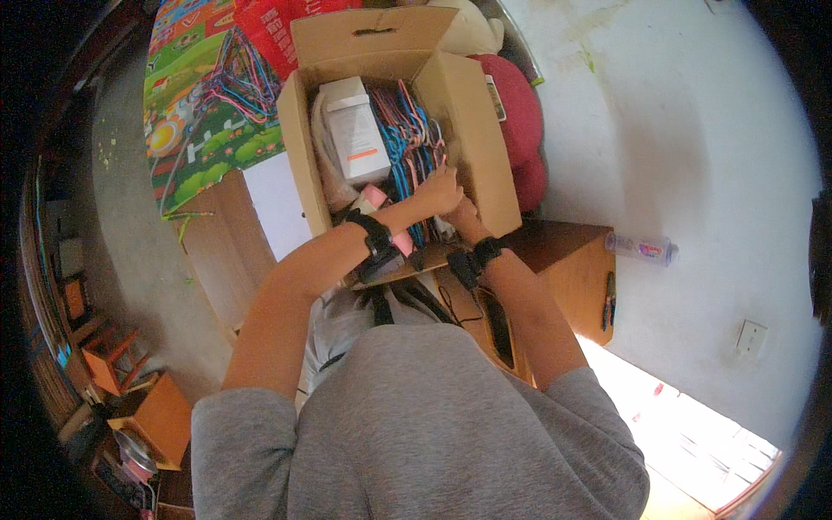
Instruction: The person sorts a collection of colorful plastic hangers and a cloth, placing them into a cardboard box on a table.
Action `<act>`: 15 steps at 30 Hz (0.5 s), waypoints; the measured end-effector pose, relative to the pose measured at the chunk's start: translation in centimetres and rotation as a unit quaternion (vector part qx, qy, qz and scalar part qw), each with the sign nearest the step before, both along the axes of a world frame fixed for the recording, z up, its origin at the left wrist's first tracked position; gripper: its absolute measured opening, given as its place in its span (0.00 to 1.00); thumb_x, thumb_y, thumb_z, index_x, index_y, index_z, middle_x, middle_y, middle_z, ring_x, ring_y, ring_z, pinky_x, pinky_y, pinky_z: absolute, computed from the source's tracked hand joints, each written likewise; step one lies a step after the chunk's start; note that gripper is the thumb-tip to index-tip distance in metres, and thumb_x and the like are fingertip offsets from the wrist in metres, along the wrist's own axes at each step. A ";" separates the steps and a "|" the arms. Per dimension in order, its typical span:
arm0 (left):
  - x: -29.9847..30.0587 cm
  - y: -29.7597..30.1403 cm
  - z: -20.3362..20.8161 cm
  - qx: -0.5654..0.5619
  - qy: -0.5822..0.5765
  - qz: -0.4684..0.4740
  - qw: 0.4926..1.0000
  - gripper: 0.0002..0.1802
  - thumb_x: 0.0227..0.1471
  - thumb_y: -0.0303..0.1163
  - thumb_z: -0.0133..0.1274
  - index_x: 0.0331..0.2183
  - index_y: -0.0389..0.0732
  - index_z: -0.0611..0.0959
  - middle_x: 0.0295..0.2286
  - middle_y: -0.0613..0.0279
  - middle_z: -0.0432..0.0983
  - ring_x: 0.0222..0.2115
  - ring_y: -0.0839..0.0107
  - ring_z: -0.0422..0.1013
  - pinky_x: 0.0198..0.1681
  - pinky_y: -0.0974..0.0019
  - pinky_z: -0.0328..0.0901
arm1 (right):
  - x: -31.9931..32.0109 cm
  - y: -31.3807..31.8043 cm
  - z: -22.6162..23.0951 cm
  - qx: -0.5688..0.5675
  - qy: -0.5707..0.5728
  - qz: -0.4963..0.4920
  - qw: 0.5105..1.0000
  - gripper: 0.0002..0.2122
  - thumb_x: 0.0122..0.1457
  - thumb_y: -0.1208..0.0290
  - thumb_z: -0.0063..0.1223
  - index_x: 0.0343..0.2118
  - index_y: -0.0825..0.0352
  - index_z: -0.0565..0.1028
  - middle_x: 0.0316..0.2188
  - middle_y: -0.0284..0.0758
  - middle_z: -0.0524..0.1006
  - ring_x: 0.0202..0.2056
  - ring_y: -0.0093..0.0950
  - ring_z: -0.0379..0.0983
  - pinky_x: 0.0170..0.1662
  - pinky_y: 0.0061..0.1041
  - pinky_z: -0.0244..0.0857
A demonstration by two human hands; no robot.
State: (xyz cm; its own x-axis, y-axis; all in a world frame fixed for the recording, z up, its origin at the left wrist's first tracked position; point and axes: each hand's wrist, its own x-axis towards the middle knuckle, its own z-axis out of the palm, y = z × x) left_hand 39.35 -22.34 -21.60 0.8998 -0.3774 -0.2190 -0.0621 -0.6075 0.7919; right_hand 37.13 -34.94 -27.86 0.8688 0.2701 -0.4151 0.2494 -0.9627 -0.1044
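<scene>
An open cardboard box (485, 147) stands in front of me. Inside it, a dense row of blue and pink clothes hangers (400, 143) lies beside a white carton (357, 130). My left hand (440, 192) reaches across to the right end of the row, its fingers closed at a pink hanger hook. Close against it, partly covered, is my right hand (464, 215); its fingertips are hidden among the hangers. A pink and white package (374, 198) lies below the carton, partly behind my left forearm.
More hangers (238, 87) are heaped on a colourful patterned mat (208, 143) at the left. Red bags (267, 30) lie behind them. A dark red cushion-like thing (520, 113) sits right of the box. A wooden cabinet (576, 277) with a clear plastic bottle (641, 249) beside it stands by the white wall.
</scene>
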 end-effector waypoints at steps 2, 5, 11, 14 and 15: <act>0.1 -0.2 -0.6 0.006 0.009 0.007 1.000 0.30 0.46 0.38 0.45 0.47 0.27 0.63 0.44 0.35 0.61 0.45 0.46 0.60 0.51 0.55 0.54 | -0.3 -0.3 0.5 0.005 0.065 -0.056 0.996 0.15 0.47 0.63 0.47 0.36 0.67 0.72 0.31 0.46 0.75 0.35 0.42 0.71 0.39 0.38 0.65; 0.0 -0.1 -1.2 -0.002 0.016 0.014 1.000 0.30 0.46 0.38 0.44 0.47 0.27 0.61 0.43 0.35 0.62 0.44 0.46 0.61 0.50 0.54 0.55 | -0.7 -0.6 1.1 0.006 0.091 -0.127 0.988 0.13 0.47 0.63 0.48 0.31 0.68 0.74 0.30 0.48 0.74 0.34 0.43 0.72 0.38 0.38 0.65; -0.4 1.5 0.6 0.002 -0.071 -0.024 0.997 0.20 0.44 0.36 0.42 0.35 0.29 0.72 0.41 0.33 0.62 0.41 0.42 0.62 0.44 0.52 0.58 | -0.4 -1.3 4.5 -0.011 0.053 0.109 0.993 0.14 0.49 0.65 0.44 0.35 0.68 0.73 0.27 0.49 0.74 0.31 0.45 0.71 0.36 0.39 0.64; -0.2 3.1 1.9 0.065 -0.088 -0.096 0.989 0.18 0.46 0.38 0.42 0.31 0.32 0.75 0.36 0.38 0.68 0.39 0.47 0.65 0.40 0.54 0.61 | 0.0 -0.8 6.5 0.132 -0.043 0.030 0.990 0.14 0.47 0.65 0.47 0.35 0.67 0.73 0.28 0.48 0.74 0.31 0.45 0.71 0.35 0.37 0.65; -0.4 3.4 2.2 0.041 -0.029 -0.066 0.997 0.20 0.47 0.40 0.42 0.34 0.31 0.74 0.34 0.40 0.70 0.37 0.48 0.67 0.40 0.55 0.61 | 0.3 -0.6 6.8 0.219 -0.074 -0.035 0.972 0.14 0.46 0.66 0.48 0.35 0.67 0.73 0.28 0.48 0.74 0.31 0.44 0.71 0.35 0.36 0.65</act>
